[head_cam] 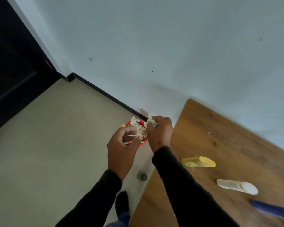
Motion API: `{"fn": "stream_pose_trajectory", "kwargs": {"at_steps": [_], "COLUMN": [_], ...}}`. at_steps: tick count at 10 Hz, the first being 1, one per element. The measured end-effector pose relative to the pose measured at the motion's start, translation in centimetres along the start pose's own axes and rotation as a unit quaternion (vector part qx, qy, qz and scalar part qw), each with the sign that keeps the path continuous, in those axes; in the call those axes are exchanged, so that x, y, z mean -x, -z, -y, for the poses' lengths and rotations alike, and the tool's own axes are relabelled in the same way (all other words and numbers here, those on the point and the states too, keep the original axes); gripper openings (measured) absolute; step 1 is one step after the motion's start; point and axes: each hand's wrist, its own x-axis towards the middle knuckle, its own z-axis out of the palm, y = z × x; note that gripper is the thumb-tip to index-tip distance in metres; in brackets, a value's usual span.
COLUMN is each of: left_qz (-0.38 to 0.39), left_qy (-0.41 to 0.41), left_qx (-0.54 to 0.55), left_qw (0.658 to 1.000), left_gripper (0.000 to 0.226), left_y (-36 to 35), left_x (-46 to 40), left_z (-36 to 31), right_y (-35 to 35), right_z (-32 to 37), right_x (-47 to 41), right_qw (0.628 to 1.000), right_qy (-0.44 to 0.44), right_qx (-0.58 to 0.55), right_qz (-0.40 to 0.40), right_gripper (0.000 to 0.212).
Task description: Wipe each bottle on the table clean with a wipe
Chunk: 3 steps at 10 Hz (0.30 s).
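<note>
Both hands [138,133] over red bin [143,142], right clamped on crumpled wipe [150,121], left loosely curled; could miss, littering floor.

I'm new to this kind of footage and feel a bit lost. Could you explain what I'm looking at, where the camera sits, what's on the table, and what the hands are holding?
There is no machine here, only a person working with bare hands. The single picture comes from a wide-angle camera worn on the head, looking forward and down, which is why the room looks tilted.

The left hand and the right hand, both in dark sleeves, are out over the floor beside the wooden table. The right hand has a closed grip on a crumpled white wipe. The left hand's fingers are curled, seemingly empty. Below them on the floor sits a red bin full of used wipes.

On the table lie a yellow bottle, a white bottle, and a blue object cut off by the picture's edge, possibly another bottle.
</note>
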Motion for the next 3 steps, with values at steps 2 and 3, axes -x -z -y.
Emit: {"fn": "stream_pose_trajectory", "kwargs": {"at_steps": [2, 3], "left_qz": [0.01, 0.02], "left_qy": [0.015, 0.032], "left_qx": [-0.012, -0.021], "left_qw": [1.0, 0.999], "left_gripper": [0.024, 0.025], "left_y": [0.8, 1.9], "left_x": [-2.6, -3.2], "left_z": [0.4, 1.2], "right_y": [-3.4, -2.0], "right_z": [-0.8, 0.1], "right_x": [-5.2, -4.9], "right_qw": [0.985, 0.988], "right_qy": [-0.087, -0.093], "right_qx": [0.079, 0.05], "right_qz": [0.123, 0.113], "right_gripper": [0.04, 0.043]}}
